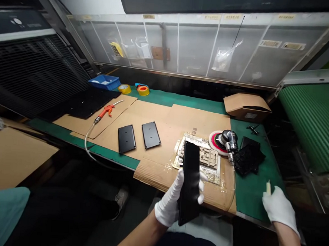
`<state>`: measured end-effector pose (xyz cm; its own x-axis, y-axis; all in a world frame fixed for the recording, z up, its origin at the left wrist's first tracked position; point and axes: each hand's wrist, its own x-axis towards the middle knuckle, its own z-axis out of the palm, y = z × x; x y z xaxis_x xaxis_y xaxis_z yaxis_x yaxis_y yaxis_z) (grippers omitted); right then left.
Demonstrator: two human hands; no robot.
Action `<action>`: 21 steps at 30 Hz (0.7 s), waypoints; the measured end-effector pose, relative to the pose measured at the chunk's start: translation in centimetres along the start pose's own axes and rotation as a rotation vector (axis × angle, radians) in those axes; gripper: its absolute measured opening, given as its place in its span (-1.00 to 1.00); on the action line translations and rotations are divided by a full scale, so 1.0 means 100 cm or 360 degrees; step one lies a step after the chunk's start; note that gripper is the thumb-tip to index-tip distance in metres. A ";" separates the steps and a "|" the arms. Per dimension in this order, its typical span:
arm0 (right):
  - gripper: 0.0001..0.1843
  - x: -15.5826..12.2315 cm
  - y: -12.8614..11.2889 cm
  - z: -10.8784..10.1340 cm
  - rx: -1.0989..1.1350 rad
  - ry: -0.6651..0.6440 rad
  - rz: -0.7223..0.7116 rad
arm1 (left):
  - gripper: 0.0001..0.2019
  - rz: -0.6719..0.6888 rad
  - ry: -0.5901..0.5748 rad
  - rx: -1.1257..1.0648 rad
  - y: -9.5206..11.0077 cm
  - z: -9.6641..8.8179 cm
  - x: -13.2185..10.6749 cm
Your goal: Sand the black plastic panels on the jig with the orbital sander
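My left hand (171, 201), in a white glove, is closed round a long black panel (190, 184) held tilted up in front of the bench edge. Its fingertips show past the panel's right side. My right hand (280, 208), also gloved, is at the bench's right edge, closed round a thin cream-coloured stick (268, 187) with a narrow tip; the rest of it is hidden in the fist. Behind the panel lies a beige slotted fixture (208, 157) on a taped board. Two black rectangular plates (126, 138) rest flat on the cardboard to the left.
A disc polisher (224, 141) and crumpled black cloth (248, 158) lie right of the fixture. An orange air gun (106, 112) with its hose is on the left. Tape rolls (143, 90), a blue bin (105, 82) and a cardboard box (246, 105) stand behind. Another person's sleeve (3, 213) shows.
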<state>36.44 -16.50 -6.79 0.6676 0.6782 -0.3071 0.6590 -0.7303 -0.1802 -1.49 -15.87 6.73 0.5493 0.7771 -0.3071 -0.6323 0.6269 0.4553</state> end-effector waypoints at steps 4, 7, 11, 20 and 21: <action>-0.44 -0.014 0.006 -0.013 0.0143 0.0014 0.0010 | -0.20 -0.0055 0.0071 0.0063 -0.008 -0.002 -0.017; -0.45 -0.060 0.002 -0.028 0.0734 0.0091 -0.0085 | -0.39 -0.0195 0.0192 0.0095 -0.013 -0.002 -0.037; -0.38 -0.159 -0.026 -0.052 0.1192 -0.0186 -0.0630 | -0.56 -0.0304 0.0377 0.0253 -0.016 0.003 -0.067; -0.44 -0.236 -0.069 -0.068 0.0926 -0.0166 -0.1674 | -0.60 -0.0319 0.0555 0.0382 -0.014 0.005 -0.101; -0.43 -0.236 -0.069 -0.067 0.0923 -0.0173 -0.1668 | -0.58 -0.0307 0.0581 0.0390 -0.013 0.005 -0.102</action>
<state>18.44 -26.92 7.98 -0.1506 0.9743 0.1675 0.5914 0.2245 -0.7745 -5.98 -24.69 9.71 0.3885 0.6441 -0.6589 -0.3661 0.7641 0.5312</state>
